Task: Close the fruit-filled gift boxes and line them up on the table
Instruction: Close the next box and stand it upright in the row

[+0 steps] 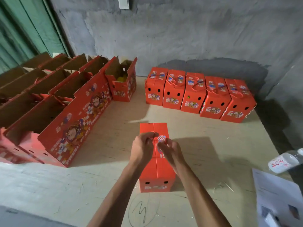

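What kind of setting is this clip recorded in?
Probably a small fruit-packing or storage room, not a home. A bare grey concrete wall backs a rough plywood table; five closed red gift boxes stand in a row, and many open boxes wait at the left.

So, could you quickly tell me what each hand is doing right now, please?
Left hand: fingers curled, pinching something small on top of the closed box, likely its cord.
Right hand: fingers curled on the same spot.
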`<state>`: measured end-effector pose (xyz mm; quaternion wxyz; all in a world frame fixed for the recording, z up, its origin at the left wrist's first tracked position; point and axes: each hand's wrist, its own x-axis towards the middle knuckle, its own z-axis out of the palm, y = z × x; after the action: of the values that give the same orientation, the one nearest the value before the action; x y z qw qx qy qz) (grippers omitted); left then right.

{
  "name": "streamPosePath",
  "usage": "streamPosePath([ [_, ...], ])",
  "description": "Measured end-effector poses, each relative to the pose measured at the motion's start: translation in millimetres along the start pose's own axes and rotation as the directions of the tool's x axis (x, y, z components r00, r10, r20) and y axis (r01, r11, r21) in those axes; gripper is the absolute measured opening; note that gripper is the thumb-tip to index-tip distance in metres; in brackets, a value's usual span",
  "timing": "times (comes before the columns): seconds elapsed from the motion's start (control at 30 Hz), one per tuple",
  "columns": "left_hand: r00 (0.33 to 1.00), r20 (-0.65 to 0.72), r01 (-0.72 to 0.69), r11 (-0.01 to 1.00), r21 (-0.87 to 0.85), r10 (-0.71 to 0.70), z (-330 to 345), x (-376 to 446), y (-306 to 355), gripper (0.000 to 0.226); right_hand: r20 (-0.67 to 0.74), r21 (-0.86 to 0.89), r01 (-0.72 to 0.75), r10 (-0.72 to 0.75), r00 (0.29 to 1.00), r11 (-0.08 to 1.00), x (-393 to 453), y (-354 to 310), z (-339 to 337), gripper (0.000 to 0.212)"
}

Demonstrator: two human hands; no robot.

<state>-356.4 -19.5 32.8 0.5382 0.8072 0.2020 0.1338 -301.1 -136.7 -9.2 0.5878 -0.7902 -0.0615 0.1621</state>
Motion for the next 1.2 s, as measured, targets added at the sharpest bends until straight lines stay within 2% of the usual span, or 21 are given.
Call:
streamPosePath([
  [0.07,0.998,-0.024,-0.06,0.995,0.077,0.062,-9,1,3,0.036,0.091,0.118,0.035,-0.046,0.995,0.992,0,-19,13,0.025],
  [0.1,0.997,-0.033,-0.067,0.993,0.099,0.071,-13,2,5,0.037,0.119,0.143,0.036,-0.053,0.991,0.989,0,-27,18,0.027],
  [0.17,0.997,-0.073,-0.025,0.992,0.126,0.035,-22,7,9,0.035,0.181,0.145,0.022,-0.048,0.982,0.989,4,-35,25,0.034],
  [0.23,0.99,-0.138,0.007,0.984,0.178,0.018,-31,13,10,0.027,0.22,0.158,-0.006,-0.029,0.975,0.987,6,-43,27,0.029],
  [0.3,0.983,-0.182,0.017,0.986,0.165,0.014,-41,21,10,0.02,0.18,0.177,-0.009,-0.023,0.983,0.984,10,-53,26,0.026],
  [0.4,0.981,-0.188,-0.01,0.988,0.153,0.039,-53,34,10,0.011,0.093,0.084,0.043,-0.051,0.994,0.996,20,-65,32,0.032],
  [0.5,0.985,-0.156,-0.05,0.985,0.166,0.076,-65,47,4,0.012,0.023,0.046,0.09,-0.091,0.996,0.995,30,-74,40,0.035],
  [0.7,0.998,-0.056,-0.018,0.984,0.178,0.028,-98,103,-16,0.015,-0.169,-0.042,0.175,-0.18,0.969,0.984,77,-117,60,0.041],
  [0.9,1.0,-0.009,-0.014,0.981,0.195,0.016,-144,198,-37,0.014,-0.223,-0.124,0.203,-0.226,0.948,0.971,147,-161,87,0.033],
  [1.03,1.0,-0.022,0.027,0.964,0.266,-0.022,-170,271,-52,0.039,-0.3,-0.206,0.192,-0.249,0.921,0.96,198,-170,110,0.034],
  [1.07,0.999,-0.025,0.04,0.962,0.271,-0.035,-175,289,-57,0.038,-0.315,-0.223,0.183,-0.248,0.916,0.958,209,-171,115,0.036],
  [1.13,0.999,-0.022,0.05,0.964,0.263,-0.046,-180,325,-66,0.023,-0.329,-0.265,0.162,-0.247,0.911,0.951,230,-173,123,0.038],
  [1.2,0.999,-0.033,0.047,0.959,0.279,-0.039,-180,359,-76,0.021,-0.323,-0.287,0.168,-0.26,0.91,0.943,250,-177,131,0.04],
])
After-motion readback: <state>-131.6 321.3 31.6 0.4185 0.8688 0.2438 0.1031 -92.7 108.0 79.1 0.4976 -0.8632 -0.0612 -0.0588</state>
